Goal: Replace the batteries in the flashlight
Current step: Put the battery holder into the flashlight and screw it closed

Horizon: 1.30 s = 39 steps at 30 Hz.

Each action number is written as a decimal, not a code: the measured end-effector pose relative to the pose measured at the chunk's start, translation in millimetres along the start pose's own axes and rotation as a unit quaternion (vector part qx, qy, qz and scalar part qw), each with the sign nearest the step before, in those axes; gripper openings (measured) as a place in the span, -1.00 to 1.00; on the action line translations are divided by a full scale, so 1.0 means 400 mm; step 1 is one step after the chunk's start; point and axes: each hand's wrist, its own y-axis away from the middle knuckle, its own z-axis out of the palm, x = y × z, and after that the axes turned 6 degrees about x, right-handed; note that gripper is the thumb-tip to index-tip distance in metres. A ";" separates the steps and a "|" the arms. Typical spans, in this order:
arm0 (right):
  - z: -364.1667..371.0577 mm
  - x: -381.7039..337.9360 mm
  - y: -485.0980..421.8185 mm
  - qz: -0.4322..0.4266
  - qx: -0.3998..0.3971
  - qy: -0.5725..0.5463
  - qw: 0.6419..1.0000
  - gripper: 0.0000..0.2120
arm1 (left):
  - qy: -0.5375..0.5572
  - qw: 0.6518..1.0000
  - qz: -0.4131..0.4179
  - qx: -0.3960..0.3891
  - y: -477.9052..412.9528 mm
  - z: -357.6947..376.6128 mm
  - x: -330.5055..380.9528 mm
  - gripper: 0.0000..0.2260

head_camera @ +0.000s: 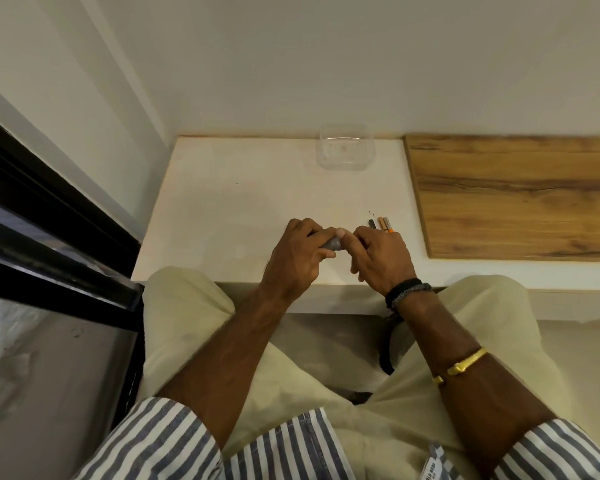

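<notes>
Closest to the camera it's all striped shirt sleeves (160,441) rolled up past the forearms, and pale trousers (187,306) on knees that tuck right up to the desk edge. There's a gold bangle (465,363) on the right forearm and a dark beaded bracelet (407,291) at that wrist.

Both hands meet just over the front edge of the white desk (239,202). The left hand (297,258) is wrapped tight around a small grey flashlight (333,243), fingers curled closed over the body so only a short stub of grey shows poking out toward the other hand. The right hand (381,258) is pinched in at that exposed end, fingers bent and close together, thumb tip meeting the left thumb. Honestly can't tell if it's gripping a cap or just touching the end, the fingers cover it.

Just past the right knuckles, a few batteries (381,224) lie side by side on the desk, one dark, the others orange-ish, partly hidden by the hand.

Farther back, a clear plastic container (346,150) sits against the wall (326,64), well apart from the hands. To the right is a wood-grain board (516,195) lying flat. Off to the left, a black window frame (49,209) runs along the desk side.
</notes>
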 end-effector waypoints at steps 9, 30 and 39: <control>-0.016 0.021 -0.004 -0.032 -0.015 -0.143 0.989 -0.57 | -0.003 0.999 -0.042 0.007 -0.004 0.000 -0.004 -0.72; -0.013 0.010 0.003 -0.060 0.004 -0.103 0.993 -0.78 | -0.008 0.999 -0.026 -0.028 0.001 -0.002 -0.013 -0.71; 0.001 0.014 0.000 0.045 -0.002 -0.053 0.998 -0.40 | 0.008 1.000 -0.017 -0.009 -0.001 0.000 0.008 -0.69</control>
